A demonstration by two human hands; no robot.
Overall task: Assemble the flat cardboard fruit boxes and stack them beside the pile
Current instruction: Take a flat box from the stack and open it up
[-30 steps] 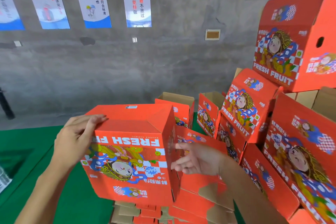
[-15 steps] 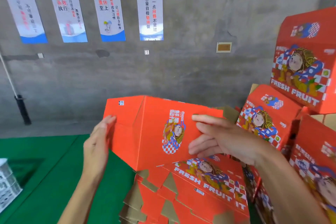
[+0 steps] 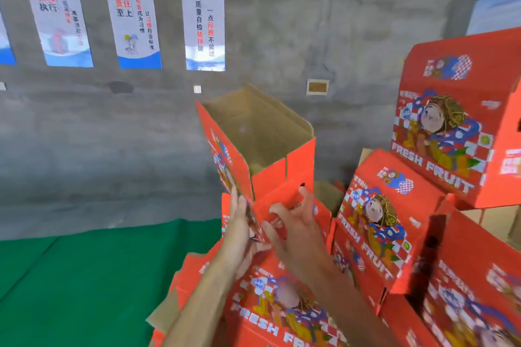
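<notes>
I hold an assembled red fruit box (image 3: 262, 149) in the air in front of me, its open brown inside facing up and toward me. My left hand (image 3: 242, 231) lies flat against its printed left side, fingers straight. My right hand (image 3: 296, 222) grips its lower near side, with one finger up by a small hole. Below my arms lies the pile of flat red boxes (image 3: 282, 307) printed FRESH FRUIT. Assembled red boxes (image 3: 386, 220) are stacked at the right, with the topmost box (image 3: 456, 121) highest.
A grey concrete wall (image 3: 112, 135) with several blue and white posters (image 3: 135, 20) stands behind. Green floor covering (image 3: 84, 284) spreads at the lower left. More assembled boxes (image 3: 473, 284) fill the lower right corner.
The box has turned from showing a closed red side to showing its open inside, and has moved up and right. My right hand went from the box's right face to its lower near side.
</notes>
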